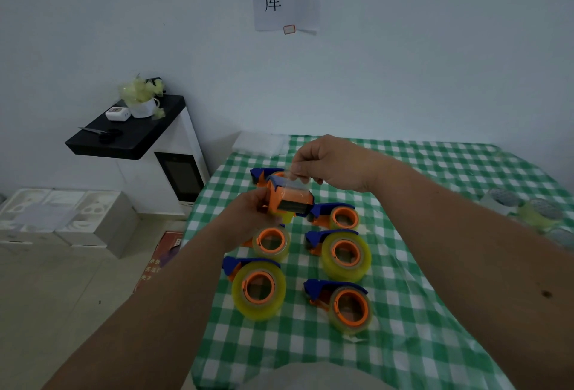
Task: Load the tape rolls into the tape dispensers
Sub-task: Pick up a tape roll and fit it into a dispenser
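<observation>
The left hand [248, 215] has its grip closed around an orange and blue tape dispenser [287, 198], lifted clear of the desk [419, 327] with its dark roller end turned toward the camera. The right hand [335, 163] sits just above and beyond that grip, thumb and forefinger pinched shut on the free end of a clear tape strip [293, 180] that runs down onto the dispenser's top. The tape roll in the held dispenser is mostly hidden behind the left hand's fingers; only a sliver of yellow shows under the grip.

Below the left grip, on the green checked cloth, lie five loaded tape dispensers: one [271, 242] directly beneath, one [257, 288] nearer the camera, and three to the right of it [340, 215], [343, 254], [346, 304]. Behind the held one, another blue dispenser [264, 173] is largely covered. Spare tape rolls [537, 214] far to the right of the grips are blurred and partly cut off.

Both forearms reach in from the bottom edge, the left rising from the lower left, the right crossing from the lower right, wrist bent downward toward the tape
</observation>
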